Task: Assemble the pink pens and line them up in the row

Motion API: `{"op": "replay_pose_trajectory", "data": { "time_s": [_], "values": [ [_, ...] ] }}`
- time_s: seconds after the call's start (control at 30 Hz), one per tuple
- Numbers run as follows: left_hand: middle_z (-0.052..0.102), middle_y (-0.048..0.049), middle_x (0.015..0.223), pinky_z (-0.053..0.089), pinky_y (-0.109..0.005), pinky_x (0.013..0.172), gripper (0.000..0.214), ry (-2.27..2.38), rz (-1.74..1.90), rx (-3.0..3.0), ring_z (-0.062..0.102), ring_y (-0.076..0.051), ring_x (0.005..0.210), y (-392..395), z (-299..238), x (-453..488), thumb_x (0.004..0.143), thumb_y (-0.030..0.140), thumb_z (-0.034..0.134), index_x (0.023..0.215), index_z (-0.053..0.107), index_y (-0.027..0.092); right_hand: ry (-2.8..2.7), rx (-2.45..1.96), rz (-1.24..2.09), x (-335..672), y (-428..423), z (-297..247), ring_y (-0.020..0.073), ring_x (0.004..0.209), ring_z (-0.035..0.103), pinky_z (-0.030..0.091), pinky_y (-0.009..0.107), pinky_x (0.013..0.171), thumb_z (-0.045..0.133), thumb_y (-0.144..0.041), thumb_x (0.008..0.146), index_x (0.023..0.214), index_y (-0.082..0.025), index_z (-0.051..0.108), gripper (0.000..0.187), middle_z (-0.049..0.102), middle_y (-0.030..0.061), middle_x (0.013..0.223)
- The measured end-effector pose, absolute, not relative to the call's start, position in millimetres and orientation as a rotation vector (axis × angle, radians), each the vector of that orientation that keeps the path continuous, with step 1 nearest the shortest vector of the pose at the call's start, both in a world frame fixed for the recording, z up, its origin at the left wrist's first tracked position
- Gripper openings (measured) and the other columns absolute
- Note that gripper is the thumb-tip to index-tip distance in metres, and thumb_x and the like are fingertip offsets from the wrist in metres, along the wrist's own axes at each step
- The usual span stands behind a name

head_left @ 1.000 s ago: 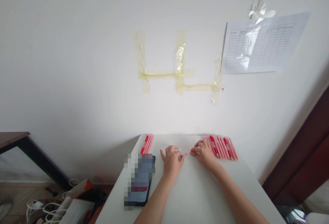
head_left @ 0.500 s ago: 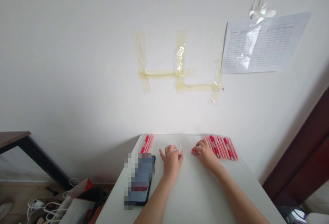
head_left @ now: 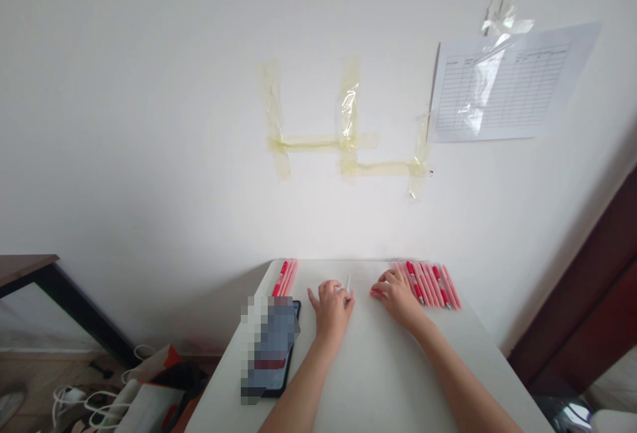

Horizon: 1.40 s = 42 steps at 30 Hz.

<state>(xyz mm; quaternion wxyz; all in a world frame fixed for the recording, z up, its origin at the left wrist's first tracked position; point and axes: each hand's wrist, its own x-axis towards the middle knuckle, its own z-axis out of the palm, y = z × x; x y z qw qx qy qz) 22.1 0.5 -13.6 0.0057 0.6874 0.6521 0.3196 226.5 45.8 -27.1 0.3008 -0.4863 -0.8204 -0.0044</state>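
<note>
My left hand (head_left: pixel 332 308) is over the middle of the white table, its thumb and forefinger pinched together and its little finger held out to the left. A thin whitish stick (head_left: pixel 349 282) sticks up from that pinch; its lower part is hidden by the fingers. To the right, the fingers of my right hand (head_left: pixel 398 297) are closed around a small red-pink piece (head_left: pixel 377 292), mostly covered, so its kind does not show. Right beside that hand lies a row of several pink and red pens (head_left: pixel 432 285). Fewer pens (head_left: pixel 285 278) lie at the far left corner.
A phone (head_left: pixel 273 353), partly blurred out, lies along the table's left edge (head_left: pixel 219 380). The table's back meets a white wall with yellowed tape (head_left: pixel 350 115) and a taped printed sheet (head_left: pixel 502 88). White cables (head_left: pixel 99 406) and bags are on the floor at left.
</note>
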Motion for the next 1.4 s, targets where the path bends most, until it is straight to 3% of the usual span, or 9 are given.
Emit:
{"op": "replay_pose_trajectory", "data": {
  "time_s": [0.43,0.63,1.07,1.4],
  "values": [
    [0.063,-0.0031,0.12,0.012,-0.07,0.123,0.005,1.9,0.977,2.192,0.051,-0.026,0.127,-1.2,-14.3,24.3,0.078,0.024,0.076,0.081,0.074,0.028,-2.252,-1.209,0.054,219.7,39.8,-19.8,0.0275,0.113,0.052,0.046,0.042,0.098,0.063,-0.021,0.095,0.101,-0.032,0.079,0.02,0.068,0.0073,0.099],
    [0.064,-0.0025,0.118,0.012,-0.071,0.123,0.005,1.87,0.957,2.193,0.051,-0.025,0.126,-3.2,-12.4,26.9,0.078,0.025,0.077,0.08,0.077,0.029,-2.249,-1.168,0.095,216.4,35.4,-15.5,0.0285,0.114,0.051,0.044,0.044,0.101,0.064,-0.021,0.094,0.102,-0.035,0.08,0.022,0.068,0.0068,0.098],
    [0.066,-0.002,0.118,0.014,-0.072,0.122,0.009,1.897,0.979,2.19,0.053,-0.025,0.125,-3.7,-11.4,29.0,0.08,0.022,0.075,0.085,0.076,0.03,-2.243,-1.202,0.125,219.6,38.3,-17.2,0.03,0.116,0.05,0.044,0.048,0.101,0.062,-0.021,0.094,0.101,-0.032,0.08,0.023,0.069,0.008,0.101],
    [0.067,-0.0018,0.116,0.014,-0.072,0.122,0.008,1.921,1.015,2.231,0.053,-0.024,0.124,-0.2,-18.8,34.6,0.082,0.022,0.072,0.075,0.075,0.026,-2.238,-1.246,0.083,224.8,44.9,-23.3,0.0293,0.115,0.052,0.043,0.046,0.103,0.063,-0.021,0.095,0.103,-0.029,0.079,0.02,0.069,0.0085,0.104]
  ]
}}
